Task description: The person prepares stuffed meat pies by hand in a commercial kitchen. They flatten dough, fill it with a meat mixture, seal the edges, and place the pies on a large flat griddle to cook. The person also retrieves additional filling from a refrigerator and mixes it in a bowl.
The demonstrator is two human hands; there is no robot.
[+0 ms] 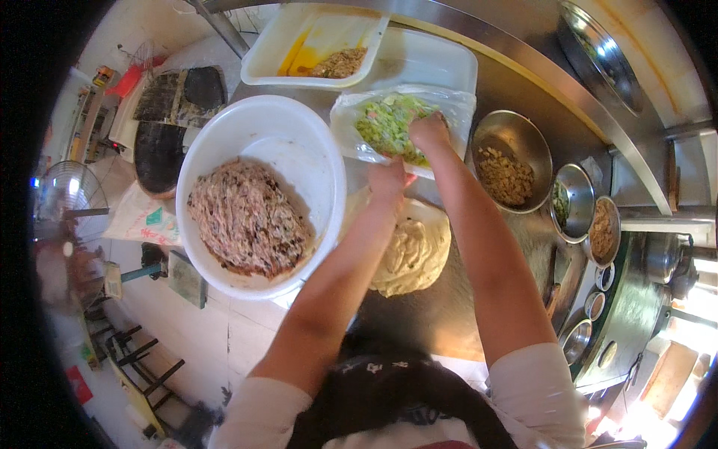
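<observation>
My left hand [388, 178] grips the near edge of a clear plastic bag [343, 120] that lies spread open and holds chopped pale green vegetables [387, 120]. My right hand [429, 132] is curled over the right side of the vegetables. Its fingertips are hidden, so whether it grasps any is unclear. The bag rests over the near part of a white plastic tray [429, 53]. Below my left hand, a smooth mound of pale dough [412, 258] sits on the metal worktop [432, 320], partly covered by my left forearm.
At left stands a big white tub [308, 120] of minced filling [249, 219]. Behind is a white tray [261, 67] with orange oil and crumbly filling. Steel bowls [511, 126] of fillings line the right side. A steel shelf [505, 42] overhangs the worktop's back.
</observation>
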